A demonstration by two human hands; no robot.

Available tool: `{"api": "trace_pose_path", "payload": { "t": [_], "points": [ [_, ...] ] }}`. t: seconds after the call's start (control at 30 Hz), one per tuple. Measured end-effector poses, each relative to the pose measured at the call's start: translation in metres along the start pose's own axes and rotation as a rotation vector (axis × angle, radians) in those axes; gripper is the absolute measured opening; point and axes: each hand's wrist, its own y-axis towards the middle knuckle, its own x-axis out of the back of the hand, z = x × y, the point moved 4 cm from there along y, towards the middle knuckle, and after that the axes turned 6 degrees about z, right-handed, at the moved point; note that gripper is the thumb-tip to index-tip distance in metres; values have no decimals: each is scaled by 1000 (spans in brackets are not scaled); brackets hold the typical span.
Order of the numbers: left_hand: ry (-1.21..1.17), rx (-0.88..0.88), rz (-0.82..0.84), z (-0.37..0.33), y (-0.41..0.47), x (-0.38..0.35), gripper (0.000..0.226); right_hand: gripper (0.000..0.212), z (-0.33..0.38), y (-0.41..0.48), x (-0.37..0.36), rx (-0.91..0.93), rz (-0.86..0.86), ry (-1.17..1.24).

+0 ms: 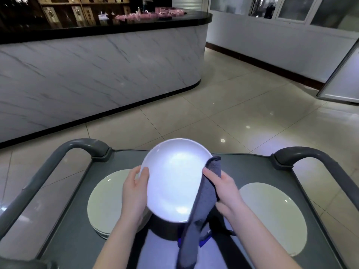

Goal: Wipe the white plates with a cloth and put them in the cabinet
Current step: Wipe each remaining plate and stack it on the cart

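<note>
- Fingers (144, 174) of the left hand (136, 193) are curled round the left rim of a white plate (174, 181) — thumb on the face, the rest behind the rim.
- Right hand (226, 191) grips a grey cloth (202, 214) against the plate's right rim. Thumb lies on top of the cloth; the other fingers are mostly hidden.
- The plate is held up above the cart (252, 167), between the two hands, tilted with its face toward the camera.
- The cloth's loose end hangs down past the plate's lower edge.
- A plate stack (104, 202) sits on the cart's left side, partly hidden by the left forearm.
- More white plates (275, 216) lie on the cart's right side — can't tell how many.
- A curved grey handle (81, 146) stands at each far corner of the cart.
- Marble-look counter (97, 70) with a black top stands beyond, on the left, on a tiled floor (242, 105).
</note>
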Motion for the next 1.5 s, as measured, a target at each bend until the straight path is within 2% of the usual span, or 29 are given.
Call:
{"api": "trace_pose_path", "payload": {
  "t": [0.1, 0.2, 0.3, 0.4, 0.5, 0.6, 0.7, 0.87, 0.93, 1.0, 1.13, 1.27, 1.37, 1.43, 1.5],
  "points": [
    [-158, 95, -43, 16, -11, -11, 24, 17, -26, -7, -3, -63, -54, 174],
    [-89, 44, -39, 12, -9, -4, 14, 19, -30, -9, -1, -65, -22, 163],
    [-3, -29, 91, -1, -6, 4, 16, 7, -5, -7, 1, -16, 44, -64],
    [247, -142, 272, -16, 1, 10, 17, 19, 24, -3, 1, 51, 179, -367],
    [368, -159, 471, -25, 2, 7, 17, 27, 40, -2, -8, 44, 340, -705],
    [553, -232, 563, -29, 1, -4, 22, 41, 35, -1, -19, -2, 432, -903],
    [483, -239, 523, -28, -1, -4, 27, 37, 28, 1, -20, -1, 405, -803],
    [46, -82, 141, -18, -2, 12, 23, 6, 7, -4, 1, -39, 255, -319],
    [-42, -38, 59, -16, -1, 14, 20, 15, -7, -9, 4, -78, 236, -209],
    [-3, -42, 96, -16, 1, 14, 18, 21, -12, -10, 6, -93, 223, -201],
    [178, -69, 277, -17, 5, 14, 19, 23, 6, -3, 7, -55, 238, -311],
    [336, -104, 492, -25, 7, 6, 19, 18, 24, 2, -2, -20, 352, -594],
    [560, -150, 662, -33, 9, -6, 18, 36, 20, 0, -11, -71, 451, -767],
    [588, -166, 670, -37, 10, -10, 19, 37, 16, 0, -16, -63, 457, -745],
    [472, -193, 518, -40, 13, -6, 15, 30, 18, 1, -17, -27, 380, -654]
  ]
}}
